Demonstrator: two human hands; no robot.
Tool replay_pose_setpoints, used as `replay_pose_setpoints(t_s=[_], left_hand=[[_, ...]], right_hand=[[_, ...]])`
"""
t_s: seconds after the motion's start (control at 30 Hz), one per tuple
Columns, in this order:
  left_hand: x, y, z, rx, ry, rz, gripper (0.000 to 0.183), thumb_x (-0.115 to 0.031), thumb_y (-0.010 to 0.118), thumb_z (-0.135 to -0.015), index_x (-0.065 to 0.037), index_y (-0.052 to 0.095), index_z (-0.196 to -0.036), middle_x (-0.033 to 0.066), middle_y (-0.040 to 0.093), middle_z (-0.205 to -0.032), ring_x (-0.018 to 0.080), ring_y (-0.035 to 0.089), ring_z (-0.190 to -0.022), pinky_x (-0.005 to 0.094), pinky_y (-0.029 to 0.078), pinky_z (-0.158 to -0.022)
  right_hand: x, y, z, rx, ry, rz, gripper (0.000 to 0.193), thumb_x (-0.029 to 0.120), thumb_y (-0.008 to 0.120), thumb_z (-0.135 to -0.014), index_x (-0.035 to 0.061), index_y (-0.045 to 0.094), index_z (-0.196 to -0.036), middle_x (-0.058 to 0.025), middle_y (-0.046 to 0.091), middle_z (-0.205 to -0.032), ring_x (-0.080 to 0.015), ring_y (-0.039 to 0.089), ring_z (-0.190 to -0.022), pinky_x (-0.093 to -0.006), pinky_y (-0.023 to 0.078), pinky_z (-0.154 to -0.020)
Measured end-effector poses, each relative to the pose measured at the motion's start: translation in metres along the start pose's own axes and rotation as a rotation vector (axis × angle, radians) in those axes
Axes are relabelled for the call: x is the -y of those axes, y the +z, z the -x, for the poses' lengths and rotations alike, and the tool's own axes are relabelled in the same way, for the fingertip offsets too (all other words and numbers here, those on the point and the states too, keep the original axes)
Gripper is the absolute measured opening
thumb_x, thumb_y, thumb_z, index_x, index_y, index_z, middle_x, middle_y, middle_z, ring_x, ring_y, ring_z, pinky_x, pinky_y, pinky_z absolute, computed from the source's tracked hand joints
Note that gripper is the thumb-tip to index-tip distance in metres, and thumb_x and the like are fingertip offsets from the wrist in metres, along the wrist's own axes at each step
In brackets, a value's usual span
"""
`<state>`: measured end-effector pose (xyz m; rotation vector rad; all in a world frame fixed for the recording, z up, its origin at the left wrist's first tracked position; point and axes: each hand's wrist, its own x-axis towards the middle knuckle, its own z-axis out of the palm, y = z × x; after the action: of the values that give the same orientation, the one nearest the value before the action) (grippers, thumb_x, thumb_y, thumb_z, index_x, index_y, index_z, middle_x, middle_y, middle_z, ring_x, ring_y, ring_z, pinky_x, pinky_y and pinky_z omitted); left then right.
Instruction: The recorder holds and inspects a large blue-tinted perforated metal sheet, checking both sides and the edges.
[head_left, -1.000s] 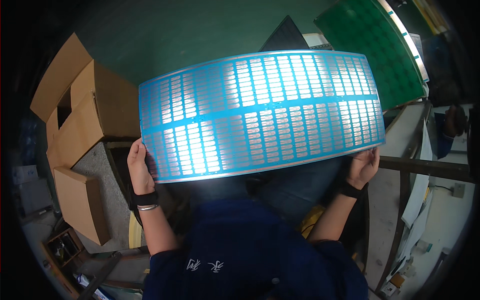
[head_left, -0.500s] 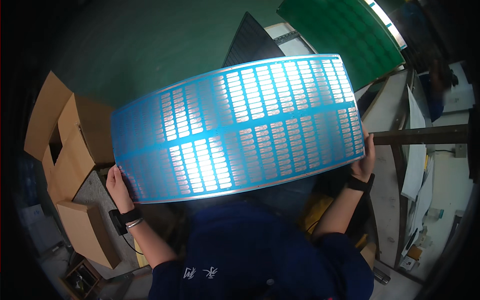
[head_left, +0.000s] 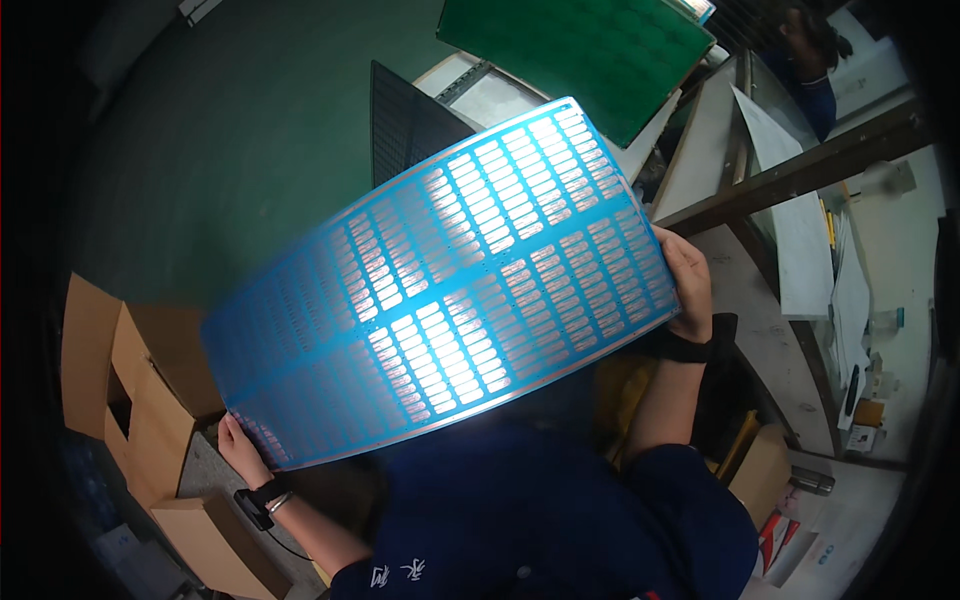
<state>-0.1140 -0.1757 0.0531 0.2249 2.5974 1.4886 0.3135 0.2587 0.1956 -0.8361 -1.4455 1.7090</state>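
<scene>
A large blue sheet (head_left: 420,293) spans the space in front of me, with rows of shiny silver and coppery rounded pads; it looks like a printed circuit panel. At its lower left corner my left hand (head_left: 240,448) is closed on the edge, thumb on top. My right hand (head_left: 686,280) grips the opposite short edge on the right, its fingers partly hidden behind the sheet. Tilted, the panel has its right end higher in view than its left. Bright light reflects off the pads in its middle and upper right.
Open cardboard boxes (head_left: 145,390) stand at the left. Beyond the panel are a dark panel (head_left: 410,125) and a green board (head_left: 580,60) on a white-topped stand. A brown beam (head_left: 790,170) crosses at the right, near papers (head_left: 785,240). Another person (head_left: 812,80) is at the far right.
The panel has tilted more, its left end lower and its right end swung up. My view has turned to the right, so the green board and the boxes appear shifted.
</scene>
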Motion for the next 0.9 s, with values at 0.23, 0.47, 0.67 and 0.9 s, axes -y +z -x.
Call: replay_pose_setpoints(t_s=[0.23,0.47,0.67,0.9], left_hand=[[-0.001,0.000,0.005,-0.027,0.018,0.030,0.031,-0.022,0.044,-0.095,0.005,0.058,-0.095,0.0026,0.060,-0.084,0.0084,0.051,-0.075,0.0235,0.043,-0.071],[-0.011,0.000,0.011,-0.098,0.079,0.067,0.029,-0.023,0.045,-0.095,0.002,0.059,-0.091,-0.0004,0.058,-0.081,0.0074,0.049,-0.073,0.0226,0.041,-0.069],[-0.014,-0.017,0.008,-0.079,0.050,0.249,0.028,-0.023,0.045,-0.095,-0.002,0.059,-0.084,-0.0026,0.056,-0.079,0.0041,0.046,-0.072,0.0201,0.039,-0.066],[-0.025,-0.026,0.002,-0.134,0.180,0.819,0.018,-0.022,0.049,-0.094,-0.006,0.057,-0.095,0.0016,0.060,-0.097,0.0101,0.053,-0.089,0.0248,0.042,-0.082]], right_hand=[[-0.001,-0.004,0.008,0.019,-0.023,0.074,0.039,0.022,0.044,-0.094,-0.0095,0.052,-0.116,-0.0124,0.063,-0.098,-0.0129,0.061,-0.084,-0.0225,0.048,-0.075],[-0.004,-0.003,0.012,0.056,-0.068,-0.013,0.038,0.019,0.044,-0.093,-0.0112,0.051,-0.116,-0.0150,0.063,-0.098,-0.0145,0.062,-0.083,-0.0232,0.049,-0.074],[-0.009,-0.002,0.007,0.087,-0.091,-0.101,0.039,0.026,0.050,-0.092,-0.0075,0.049,-0.112,-0.0115,0.062,-0.097,-0.0126,0.061,-0.084,-0.0232,0.049,-0.074],[-0.015,-0.004,-0.006,-0.069,-0.278,0.010,0.023,0.013,0.055,-0.090,0.0024,0.050,-0.110,-0.0032,0.059,-0.096,-0.0088,0.055,-0.087,-0.0224,0.045,-0.079]])
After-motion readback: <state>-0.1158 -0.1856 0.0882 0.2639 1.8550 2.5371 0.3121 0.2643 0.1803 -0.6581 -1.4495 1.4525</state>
